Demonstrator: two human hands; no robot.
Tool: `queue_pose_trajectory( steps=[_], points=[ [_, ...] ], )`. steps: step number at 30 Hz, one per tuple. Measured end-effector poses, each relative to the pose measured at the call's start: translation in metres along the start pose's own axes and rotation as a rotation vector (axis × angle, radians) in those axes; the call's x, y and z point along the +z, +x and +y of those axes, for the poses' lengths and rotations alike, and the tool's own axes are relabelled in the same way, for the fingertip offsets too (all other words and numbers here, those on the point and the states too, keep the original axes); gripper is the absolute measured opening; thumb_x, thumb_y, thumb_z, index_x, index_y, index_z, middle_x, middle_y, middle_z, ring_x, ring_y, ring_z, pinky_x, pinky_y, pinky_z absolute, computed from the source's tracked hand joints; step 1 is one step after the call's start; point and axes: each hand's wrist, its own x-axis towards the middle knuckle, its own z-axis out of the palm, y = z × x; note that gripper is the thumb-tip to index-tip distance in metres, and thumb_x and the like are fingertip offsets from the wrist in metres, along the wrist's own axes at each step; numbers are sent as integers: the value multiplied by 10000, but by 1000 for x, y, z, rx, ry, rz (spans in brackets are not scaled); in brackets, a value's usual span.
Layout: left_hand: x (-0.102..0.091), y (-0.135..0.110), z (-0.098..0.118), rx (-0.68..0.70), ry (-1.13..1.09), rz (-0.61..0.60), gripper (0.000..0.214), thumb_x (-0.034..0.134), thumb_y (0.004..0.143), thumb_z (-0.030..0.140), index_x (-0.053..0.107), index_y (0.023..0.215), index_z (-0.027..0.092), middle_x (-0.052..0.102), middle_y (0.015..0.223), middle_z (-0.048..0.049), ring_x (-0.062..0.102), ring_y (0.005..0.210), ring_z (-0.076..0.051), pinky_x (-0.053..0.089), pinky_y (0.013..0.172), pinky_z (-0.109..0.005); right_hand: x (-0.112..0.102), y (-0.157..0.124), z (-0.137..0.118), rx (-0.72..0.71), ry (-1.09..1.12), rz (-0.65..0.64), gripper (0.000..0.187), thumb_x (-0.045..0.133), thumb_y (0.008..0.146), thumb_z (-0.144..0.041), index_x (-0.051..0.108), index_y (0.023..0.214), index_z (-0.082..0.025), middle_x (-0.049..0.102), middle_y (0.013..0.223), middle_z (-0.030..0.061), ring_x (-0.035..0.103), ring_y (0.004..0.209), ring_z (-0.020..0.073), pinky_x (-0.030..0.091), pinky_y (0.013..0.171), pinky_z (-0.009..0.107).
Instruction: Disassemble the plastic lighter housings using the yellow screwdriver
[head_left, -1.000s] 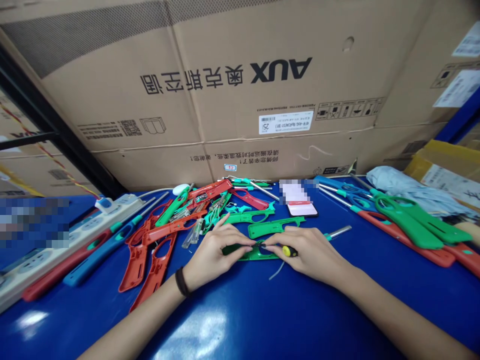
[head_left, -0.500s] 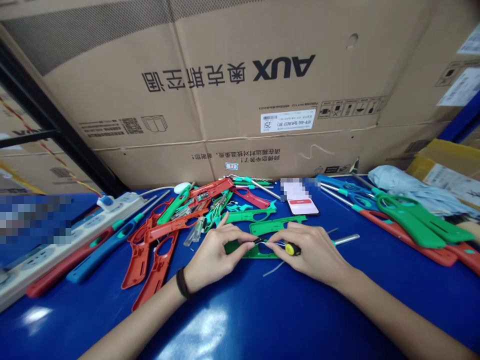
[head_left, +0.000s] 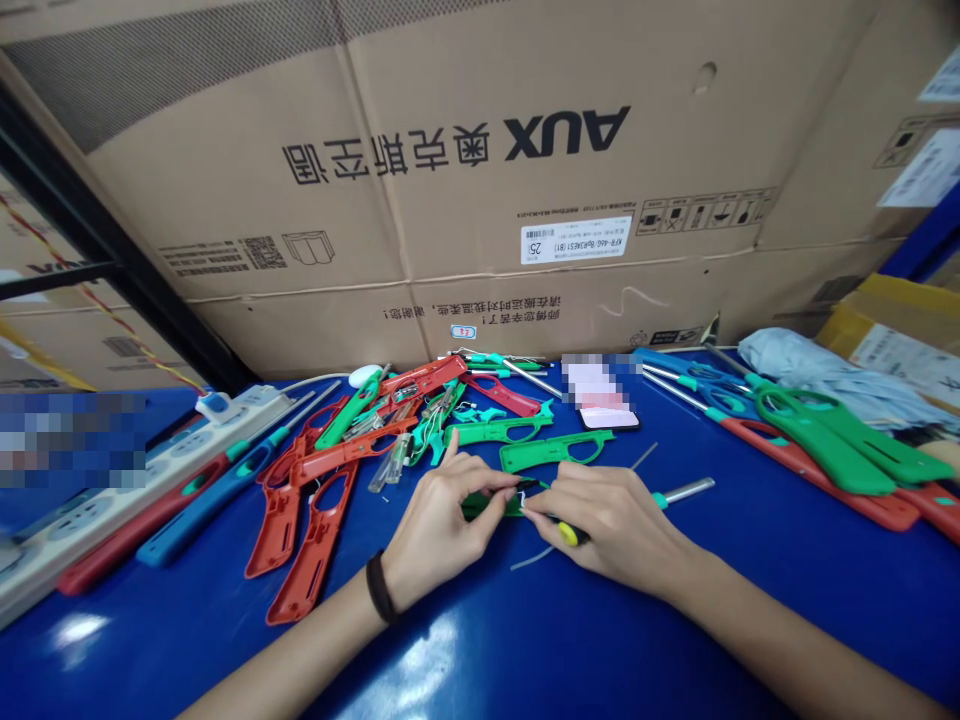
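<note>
Green plastic lighter shell (head_left: 491,505) lies on the blue work table (head_left: 480,655), just in front of the person, and both hands cover most of it. The left hand (head_left: 442,530) is on its left end, and the thumb and fingers come together on a small dark part (head_left: 529,484) at the shell's upper edge. The right hand (head_left: 615,530) comes from the other side, and its fingertips (head_left: 526,508) are almost touching the left fingers, at the same small part. Under this right hand a screwdriver (head_left: 571,534) with yellow and black handle sticks out, and its metal shaft (head_left: 686,491) points to the right, but I cannot tell if the hand is clamped on it. A thin pale wire (head_left: 536,556) lies below the hands. Two more green shells (head_left: 555,452) are just above them, and red shells (head_left: 300,545) lie on the left side of the table
</note>
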Motion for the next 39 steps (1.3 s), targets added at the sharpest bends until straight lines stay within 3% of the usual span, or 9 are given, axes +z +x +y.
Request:
queue_pose_trajectory(
  steps=[4, 9, 13, 18, 26, 34, 39],
  points=[
    [-4, 2, -3, 56, 22, -32, 165, 565, 846, 155, 701, 915, 218, 639, 715, 9, 594, 674, -129, 393, 975, -460, -2, 0, 3, 1, 9, -39, 226, 490, 885, -173, 686, 774, -187, 623, 593, -7, 494, 534, 124, 359, 516, 236],
    [-13, 6, -14, 59, 20, -88, 177, 614, 838, 180, 702, 975, 246, 680, 742, -4, 605, 698, -151, 488, 778, -372, -3, -2, 7, 158, 62, -71, 177, 527, 883, -238, 699, 852, -205, 652, 636, -9, 542, 591, 127, 377, 527, 219],
    [-18, 6, -19, 105, 57, -119, 180, 657, 811, 173, 709, 961, 257, 713, 781, 8, 627, 729, -149, 433, 911, -425, 1, -4, 6, 195, 99, -92, 150, 551, 869, -230, 700, 881, -212, 682, 696, -10, 568, 626, 132, 401, 558, 221],
    [-20, 7, -22, 125, 65, -155, 191, 655, 813, 162, 701, 965, 268, 735, 871, 29, 658, 792, -140, 321, 1046, -460, 5, -2, 0, 162, 105, -72, 171, 536, 862, -200, 707, 853, -197, 646, 620, -9, 547, 564, 125, 376, 508, 220],
    [-14, 7, -26, 45, -82, -149, 146, 637, 832, 222, 703, 962, 214, 729, 914, -15, 677, 828, -152, 402, 1016, -404, 7, -1, -2, 111, 25, -16, 200, 498, 874, -161, 684, 802, -177, 637, 595, -13, 532, 540, 119, 363, 512, 226],
    [-20, 6, -18, 89, 22, -166, 509, 797, 629, 422, 654, 1071, 215, 710, 934, -34, 660, 872, -196, 379, 1011, -474, 4, -2, 0, 108, 14, -58, 194, 497, 871, -162, 679, 809, -187, 645, 613, -13, 541, 559, 130, 381, 528, 241],
    [-20, 5, -18, 154, 98, -241, 358, 742, 732, 324, 659, 1057, 200, 711, 965, -39, 659, 893, -184, 386, 1011, -440, 6, -2, 2, 119, 11, -61, 178, 515, 860, -156, 682, 803, -184, 642, 611, -8, 550, 566, 129, 372, 522, 235]
  ],
)
